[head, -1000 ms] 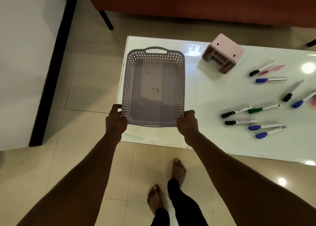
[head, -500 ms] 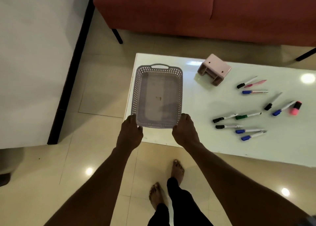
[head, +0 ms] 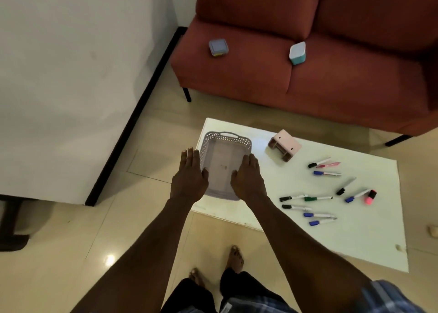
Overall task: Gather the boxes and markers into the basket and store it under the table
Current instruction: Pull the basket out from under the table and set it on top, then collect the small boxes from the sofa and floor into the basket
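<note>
**Basket set down, nothing gathered yet**

The grey basket (head: 225, 164) sits on the near left corner of the white table (head: 369, 236), empty. The left hand (head: 189, 180) hovers over its left wall and the right hand (head: 247, 180) over its right wall, both with fingers straight and spread loosely, holding nothing; whether the palms touch the rim cannot be told.

Everything to collect lies to the right of or beyond the hands. Just past the right hand's fingertips stands a pink box (head: 284, 146), open side turned down toward the table. Farther right, well apart from the basket, the markers (head: 317, 197) lie scattered in loose groups, with a short pink highlighter (head: 369, 197) at the outer edge. Far beyond the hands, on the red sofa (head: 237, 75), rest a grey-lidded box (head: 218, 47) and a teal box (head: 297, 53).

The step in hand looks like placing the basket ready for filling. The next move likely calls for the right hand to reach sideways and close on the pink box or the nearest markers; the sofa boxes would need a step round the table.
</note>
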